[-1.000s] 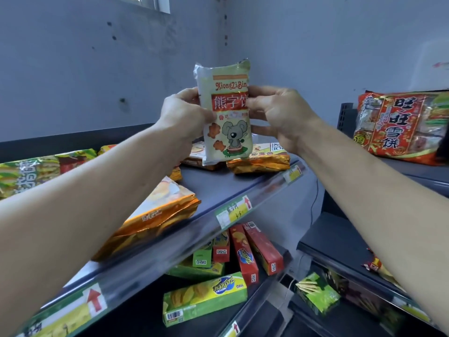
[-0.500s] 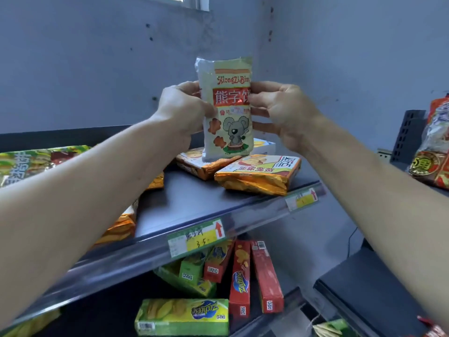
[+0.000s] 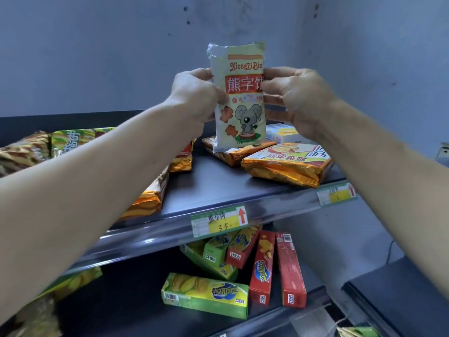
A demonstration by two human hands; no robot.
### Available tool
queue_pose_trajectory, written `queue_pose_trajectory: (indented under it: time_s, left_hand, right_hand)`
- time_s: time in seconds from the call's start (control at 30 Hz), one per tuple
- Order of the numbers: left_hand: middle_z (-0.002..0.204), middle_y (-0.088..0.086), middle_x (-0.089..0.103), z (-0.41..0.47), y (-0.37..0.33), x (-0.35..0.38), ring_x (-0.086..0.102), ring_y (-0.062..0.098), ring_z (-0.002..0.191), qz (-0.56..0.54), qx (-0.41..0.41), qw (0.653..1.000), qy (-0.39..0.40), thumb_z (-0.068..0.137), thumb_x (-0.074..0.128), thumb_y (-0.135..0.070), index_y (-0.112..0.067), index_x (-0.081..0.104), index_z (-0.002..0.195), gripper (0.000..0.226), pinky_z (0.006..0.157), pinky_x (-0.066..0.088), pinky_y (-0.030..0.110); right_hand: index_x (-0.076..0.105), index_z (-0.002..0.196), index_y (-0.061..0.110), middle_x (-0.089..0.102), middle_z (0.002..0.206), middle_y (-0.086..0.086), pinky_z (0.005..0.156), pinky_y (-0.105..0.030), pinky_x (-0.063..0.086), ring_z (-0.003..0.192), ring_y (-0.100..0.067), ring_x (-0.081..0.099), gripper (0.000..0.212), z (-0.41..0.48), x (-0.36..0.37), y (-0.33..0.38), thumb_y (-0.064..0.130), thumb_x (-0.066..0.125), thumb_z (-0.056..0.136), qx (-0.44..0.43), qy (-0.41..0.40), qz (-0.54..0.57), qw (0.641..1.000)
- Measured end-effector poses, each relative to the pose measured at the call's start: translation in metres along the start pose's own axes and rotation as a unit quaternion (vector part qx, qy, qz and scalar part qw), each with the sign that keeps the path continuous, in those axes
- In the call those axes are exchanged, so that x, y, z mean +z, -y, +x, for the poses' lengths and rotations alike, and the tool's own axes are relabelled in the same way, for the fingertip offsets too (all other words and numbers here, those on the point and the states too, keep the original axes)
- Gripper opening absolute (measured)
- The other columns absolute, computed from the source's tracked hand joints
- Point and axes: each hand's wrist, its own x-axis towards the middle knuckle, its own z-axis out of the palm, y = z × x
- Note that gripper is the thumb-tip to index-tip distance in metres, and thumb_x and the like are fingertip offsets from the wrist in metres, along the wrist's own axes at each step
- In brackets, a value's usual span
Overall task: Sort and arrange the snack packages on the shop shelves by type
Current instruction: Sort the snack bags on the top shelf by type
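Observation:
I hold a pale biscuit packet point(image 3: 239, 110) with a grey cartoon mouse and red label upright over the top shelf point(image 3: 218, 188). My left hand point(image 3: 196, 96) grips its left edge and my right hand point(image 3: 295, 93) grips its right edge. Its bottom end rests on or just above an orange snack bag point(image 3: 233, 153) lying flat at the back. Another orange bag point(image 3: 286, 164) lies flat to the right near the shelf front. More orange bags point(image 3: 150, 198) are stacked at the left, partly hidden behind my left forearm.
Green and brown bags point(image 3: 48, 147) lie at the far left of the top shelf. A white box point(image 3: 281, 133) sits behind my right hand. On the lower shelf lie green boxes point(image 3: 206, 294) and red boxes point(image 3: 290, 268), jumbled. Price tags point(image 3: 218, 221) line the shelf edge. A second dark shelf unit point(image 3: 398, 300) stands at the right.
The view has swung left and drawn closer to the shelf; the red bag at the right has left the frame. Both hands keep the packet upright, now down by the back orange bag.

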Motion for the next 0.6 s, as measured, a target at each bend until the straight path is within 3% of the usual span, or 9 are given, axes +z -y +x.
queue_pose_trajectory:
  time_s: [0.1, 0.3, 0.47, 0.6]
  left_hand:
    - [0.090, 0.002, 0.072, 0.003, 0.000, -0.009, 0.071, 0.016, 0.079, -0.005, 0.008, 1.000, 0.003, 0.082, 0.057, 0.014, -0.021, 0.061, 0.086, 0.035, 0.056, 0.059, 0.027]
    - [0.098, 0.001, 0.073, 0.016, -0.004, -0.027, 0.072, 0.015, 0.083, -0.048, 0.031, 0.998, 0.009, 0.079, 0.061, 0.013, -0.018, 0.058, 0.125, 0.055, 0.065, 0.060, 0.030]
    - [0.102, 0.001, 0.073, 0.030, -0.002, -0.025, 0.072, 0.017, 0.085, -0.046, 0.032, 0.998, 0.003, 0.079, 0.062, 0.012, -0.018, 0.056, 0.129, 0.059, 0.072, 0.060, 0.034]
    - [0.094, -0.002, 0.074, 0.036, 0.001, -0.013, 0.073, 0.010, 0.073, -0.048, 0.027, 0.998, -0.008, 0.080, 0.063, 0.010, -0.020, 0.058, 0.126, 0.055, 0.055, 0.056, 0.022]
  right_hand:
    - [0.066, 0.111, 0.015, 0.074, 0.094, 0.002, 0.068, -0.030, 0.056, 0.085, -0.011, 0.070, 0.022, 0.000, 0.009, 0.004, 0.012, 0.052, 0.094, -0.008, -0.002, -0.003, 1.000]
    - [0.062, 0.117, 0.015, 0.073, 0.093, 0.005, 0.058, -0.021, 0.053, 0.084, -0.005, 0.068, 0.025, 0.009, 0.025, 0.011, 0.011, 0.052, 0.094, -0.015, 0.007, 0.042, 0.999]
    - [0.064, 0.113, 0.018, 0.072, 0.102, 0.004, 0.088, -0.036, 0.051, 0.098, -0.011, 0.066, 0.023, 0.021, 0.018, 0.015, 0.014, 0.054, 0.093, -0.026, 0.023, -0.019, 0.999]
    - [0.066, 0.110, 0.016, 0.073, 0.099, 0.002, 0.084, -0.033, 0.054, 0.097, -0.015, 0.068, 0.020, 0.034, 0.005, 0.018, 0.015, 0.056, 0.093, -0.027, 0.033, -0.045, 0.998]
